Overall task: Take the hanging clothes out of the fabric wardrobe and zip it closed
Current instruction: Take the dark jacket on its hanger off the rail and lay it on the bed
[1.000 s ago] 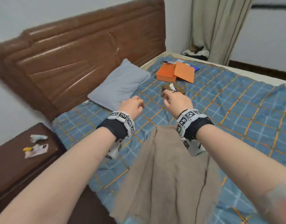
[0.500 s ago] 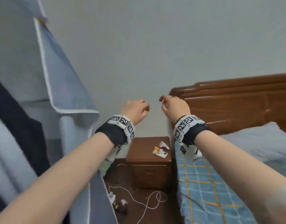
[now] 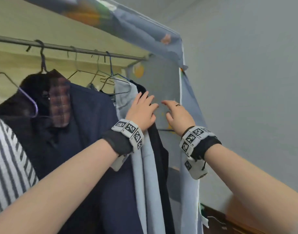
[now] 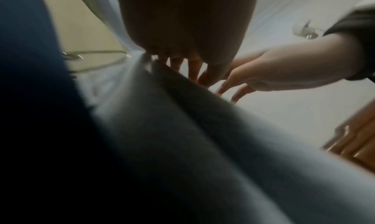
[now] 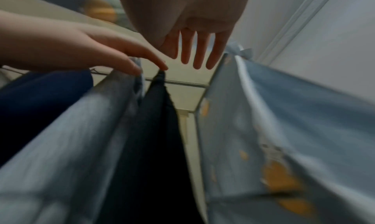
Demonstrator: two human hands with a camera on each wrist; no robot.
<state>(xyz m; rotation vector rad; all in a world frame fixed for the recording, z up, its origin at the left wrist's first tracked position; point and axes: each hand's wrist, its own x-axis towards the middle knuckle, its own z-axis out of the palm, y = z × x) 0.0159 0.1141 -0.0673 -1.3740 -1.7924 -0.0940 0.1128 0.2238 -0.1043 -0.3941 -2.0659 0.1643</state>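
Pale-blue shirt (image 3: 141,174) under left hand (image 3: 141,112)

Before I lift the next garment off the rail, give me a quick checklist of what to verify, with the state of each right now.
1. Wardrobe front open: ok; the fabric wardrobe shows its rail and clothes.
2. Left hand on the target: ok; its straight fingers touch the top of the light blue garment, no grip yet.
3. Right hand free: ok; fingers spread, holding nothing, beside the black garment.
4. Target's hanger hook identified: cannot tell; several wire hangers crowd together there.
5. Neighbours clear: not ok; the navy jacket hangs pressed against the light blue garment.
6. Rail emptied for zipping: not ok; several garments hang there.
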